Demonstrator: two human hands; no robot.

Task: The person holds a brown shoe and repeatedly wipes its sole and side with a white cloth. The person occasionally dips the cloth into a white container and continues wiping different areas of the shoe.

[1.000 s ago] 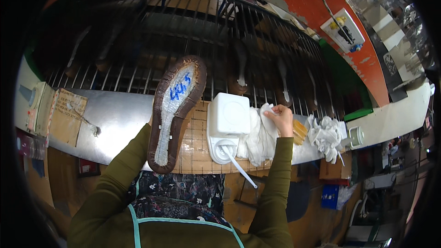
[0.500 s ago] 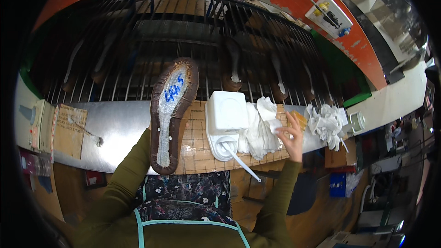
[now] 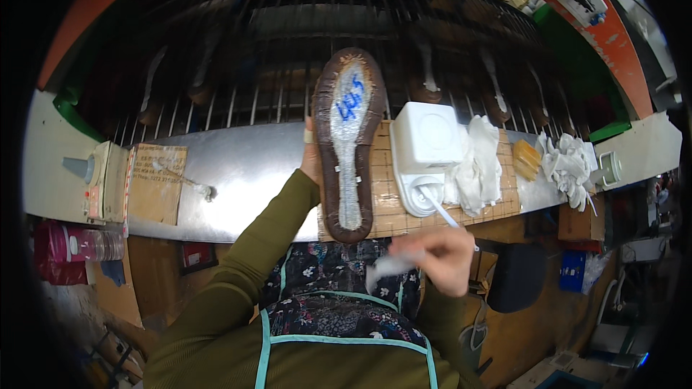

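Observation:
A brown shoe upper on its last [image 3: 366, 137] stands sole side toward me, with a pale grey middle strip and blue handwriting. My left hand [image 3: 310, 155] is closed around its left side; the shoe hides most of the fingers. My right hand [image 3: 448, 258] is pinched on a small white cloth [image 3: 393, 265], blurred by motion, in front of the apron and below the bench edge. Close above that hand sits a white plastic dispenser [image 3: 427, 137], a white-handled brush [image 3: 443, 207] leaning in its round cup. Folded white cloths [image 3: 479, 169] lie beside it.
A brown gridded board [image 3: 508, 198] lies on the metal bench [image 3: 252, 166]. To the right are a yellow block [image 3: 526, 160] and crumpled white cloths [image 3: 566, 169]. Cardboard [image 3: 155, 191] with a brush lies left. Behind, a barred rack [image 3: 249, 101] holds several shoes.
My right hand has moved from the folded cloths back toward my body, bringing a white cloth. The shoe stays in my left hand. The whole view has shifted.

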